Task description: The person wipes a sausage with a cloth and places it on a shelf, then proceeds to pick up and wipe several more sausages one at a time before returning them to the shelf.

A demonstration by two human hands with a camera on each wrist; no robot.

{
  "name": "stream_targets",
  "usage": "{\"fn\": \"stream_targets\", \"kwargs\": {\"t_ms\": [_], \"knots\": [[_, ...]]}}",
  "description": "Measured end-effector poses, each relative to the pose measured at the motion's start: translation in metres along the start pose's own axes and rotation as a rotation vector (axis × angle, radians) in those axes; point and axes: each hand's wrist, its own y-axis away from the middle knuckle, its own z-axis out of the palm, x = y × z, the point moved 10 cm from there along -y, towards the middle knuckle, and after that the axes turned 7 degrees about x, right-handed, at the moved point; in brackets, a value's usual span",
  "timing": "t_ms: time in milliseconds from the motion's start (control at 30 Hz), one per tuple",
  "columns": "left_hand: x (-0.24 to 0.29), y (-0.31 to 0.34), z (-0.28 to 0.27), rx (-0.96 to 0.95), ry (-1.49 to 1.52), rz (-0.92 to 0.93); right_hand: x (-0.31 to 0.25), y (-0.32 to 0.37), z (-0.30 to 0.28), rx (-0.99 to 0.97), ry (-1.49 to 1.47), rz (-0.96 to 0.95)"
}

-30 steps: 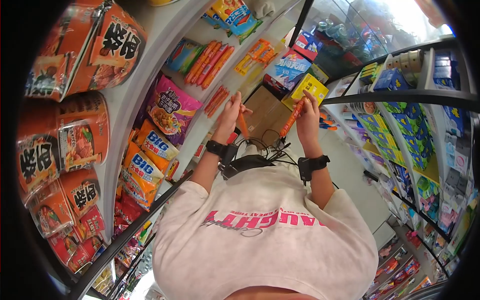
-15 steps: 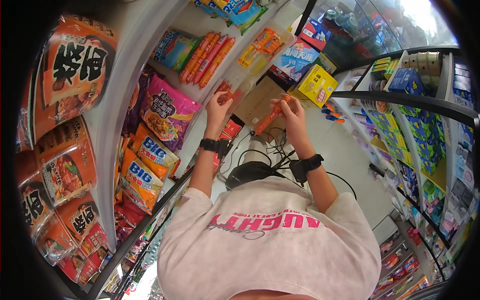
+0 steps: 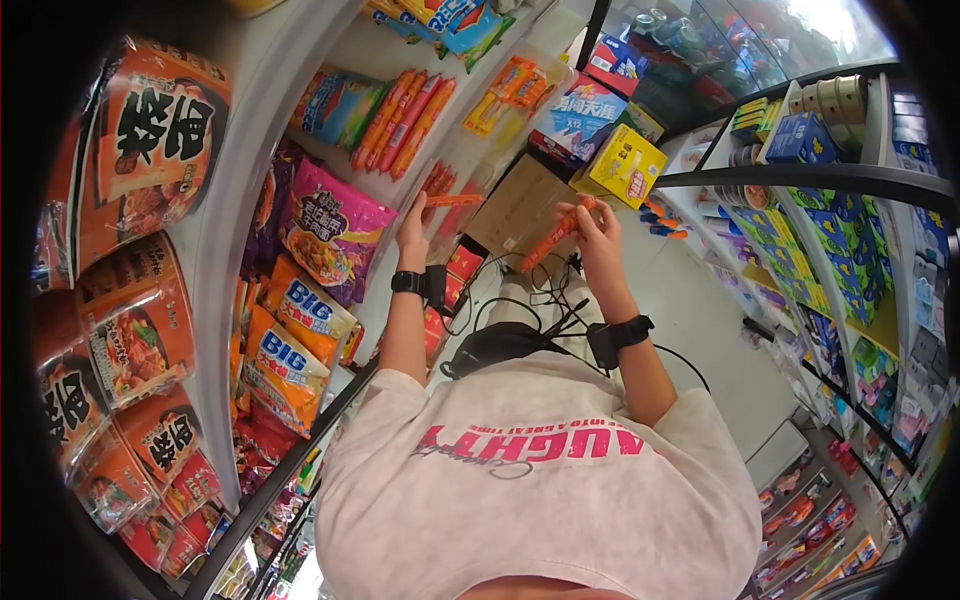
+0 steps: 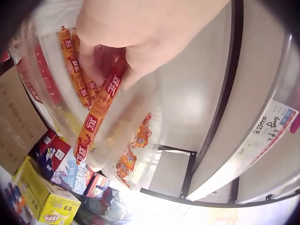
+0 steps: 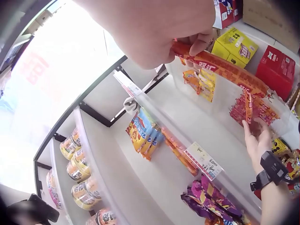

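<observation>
the left hand (image 3: 412, 232) pinches one sausage stick (image 3: 452, 200) right at the clear bin (image 4: 140, 126), long axis pointing out past the fingertips over it. the right hand (image 3: 600, 235) is farther from the bin and grips a second stick (image 3: 548, 243).

I note orange sausage sticks (image 4: 93, 123) with white lettering, a yellow box (image 3: 625, 165), a purple snack bag (image 3: 335, 232), pink-lettered pale shirt (image 3: 540, 510)

Left arm stretched forward, left hand (image 3: 412, 232) fingertips pinching. Right arm bent, right hand (image 3: 600, 238) raised, fingers curled, pinching.
</observation>
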Motion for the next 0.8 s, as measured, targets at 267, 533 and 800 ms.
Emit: {"fn": "stream_targets", "kwargs": {"t_ms": [267,533,800], "knots": [[0.009,0.002,-0.015,-0.039,-0.332,0.184,0.004,0.006,-0.002,0.016,-0.016,0.02],[0.031,0.023,0.002,-0.132,-0.856,0.557,0.01,0.009,0.002,0.01,-0.009,0.045],[0.014,0.016,0.017,-0.128,-1.404,0.81,0.014,0.002,0.012,-0.01,0.002,0.043]]}}
